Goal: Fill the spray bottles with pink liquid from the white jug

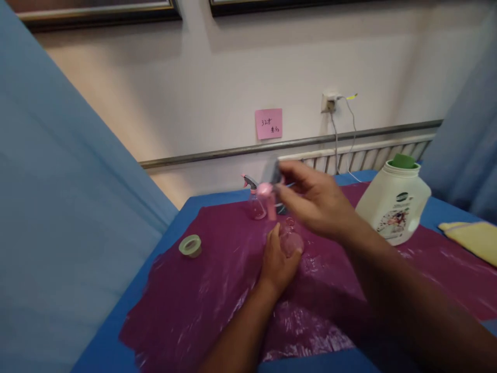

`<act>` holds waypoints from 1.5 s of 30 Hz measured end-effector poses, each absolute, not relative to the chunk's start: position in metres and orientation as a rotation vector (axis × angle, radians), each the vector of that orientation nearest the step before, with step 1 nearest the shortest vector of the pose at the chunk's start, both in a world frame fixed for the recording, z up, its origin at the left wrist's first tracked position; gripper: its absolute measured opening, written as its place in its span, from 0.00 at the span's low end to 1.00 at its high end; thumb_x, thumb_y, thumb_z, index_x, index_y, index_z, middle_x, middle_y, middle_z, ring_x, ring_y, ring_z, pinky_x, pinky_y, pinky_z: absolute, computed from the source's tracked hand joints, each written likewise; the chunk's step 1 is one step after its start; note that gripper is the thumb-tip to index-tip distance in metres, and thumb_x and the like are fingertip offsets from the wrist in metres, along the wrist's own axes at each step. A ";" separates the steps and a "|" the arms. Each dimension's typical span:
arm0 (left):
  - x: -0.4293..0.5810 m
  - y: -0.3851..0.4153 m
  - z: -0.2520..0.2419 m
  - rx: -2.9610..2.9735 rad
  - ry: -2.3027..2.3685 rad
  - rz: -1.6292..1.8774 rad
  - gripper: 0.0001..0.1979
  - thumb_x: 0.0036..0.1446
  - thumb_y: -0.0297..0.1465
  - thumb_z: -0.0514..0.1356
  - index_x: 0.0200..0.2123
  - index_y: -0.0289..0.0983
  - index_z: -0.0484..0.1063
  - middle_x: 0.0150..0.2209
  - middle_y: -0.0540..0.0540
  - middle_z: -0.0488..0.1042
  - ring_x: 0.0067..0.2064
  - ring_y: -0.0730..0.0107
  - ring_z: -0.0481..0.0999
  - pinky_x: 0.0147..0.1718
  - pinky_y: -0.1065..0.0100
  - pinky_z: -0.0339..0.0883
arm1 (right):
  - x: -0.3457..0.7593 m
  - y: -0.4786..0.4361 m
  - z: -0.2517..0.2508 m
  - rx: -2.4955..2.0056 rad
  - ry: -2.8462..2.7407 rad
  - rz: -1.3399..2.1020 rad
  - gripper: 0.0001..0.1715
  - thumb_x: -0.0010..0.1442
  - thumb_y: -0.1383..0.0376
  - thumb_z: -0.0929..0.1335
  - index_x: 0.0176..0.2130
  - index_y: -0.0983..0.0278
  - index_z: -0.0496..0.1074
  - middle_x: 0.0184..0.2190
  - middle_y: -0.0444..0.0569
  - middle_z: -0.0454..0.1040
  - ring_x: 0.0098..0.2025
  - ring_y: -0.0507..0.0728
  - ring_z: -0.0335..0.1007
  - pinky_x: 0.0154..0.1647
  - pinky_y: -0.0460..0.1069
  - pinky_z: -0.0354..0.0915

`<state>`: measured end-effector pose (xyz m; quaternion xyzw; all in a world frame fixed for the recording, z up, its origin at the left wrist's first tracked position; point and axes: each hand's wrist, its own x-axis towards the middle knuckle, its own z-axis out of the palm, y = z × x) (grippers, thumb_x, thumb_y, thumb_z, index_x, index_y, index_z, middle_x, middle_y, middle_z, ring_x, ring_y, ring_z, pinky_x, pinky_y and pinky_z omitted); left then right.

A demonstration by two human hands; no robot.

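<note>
My left hand (277, 264) is wrapped round a clear bottle (291, 242) that stands on the purple plastic sheet (209, 290). The bottle's round mouth shows uncovered. Above and slightly behind it, my right hand (316, 202) grips a pink and grey spray head (266, 190), which is off the bottle and blurred. Just behind the spray head stands another spray bottle (256, 204), clear with a pink and grey top. Something dark beside it is mostly hidden by my right hand and the spray head.
To the right stands a whitish jug (398, 204) with a green piece (404, 161) in its mouth. A pale green cap (190, 246) lies at the left. A yellow cloth (471, 238) is at the far right. Blue curtains (77, 171) hang on both sides, and a wall is behind.
</note>
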<state>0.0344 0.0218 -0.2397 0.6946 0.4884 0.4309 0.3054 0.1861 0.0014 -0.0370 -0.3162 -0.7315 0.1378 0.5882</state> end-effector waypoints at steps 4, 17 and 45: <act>0.034 0.023 -0.248 1.840 1.342 1.099 0.49 0.60 0.42 0.74 0.80 0.41 0.62 0.80 0.32 0.68 0.81 0.40 0.68 0.81 0.40 0.60 | 0.225 0.005 -0.048 -0.788 -1.486 0.542 0.18 0.72 0.54 0.78 0.56 0.59 0.82 0.43 0.48 0.84 0.41 0.56 0.78 0.39 0.52 0.75; 0.034 0.016 -0.233 1.829 1.357 1.027 0.50 0.61 0.41 0.74 0.81 0.38 0.61 0.81 0.30 0.66 0.82 0.41 0.67 0.82 0.40 0.60 | 0.220 0.040 -0.085 -0.884 -1.481 0.802 0.18 0.69 0.50 0.79 0.46 0.61 0.83 0.36 0.45 0.80 0.36 0.54 0.72 0.38 0.50 0.70; 0.038 0.014 -0.238 1.860 1.205 1.100 0.50 0.61 0.33 0.72 0.83 0.43 0.60 0.80 0.35 0.68 0.81 0.42 0.69 0.82 0.42 0.63 | 0.236 0.028 -0.174 -1.043 -1.602 0.893 0.20 0.72 0.46 0.77 0.52 0.57 0.86 0.50 0.49 0.89 0.49 0.64 0.83 0.55 0.57 0.78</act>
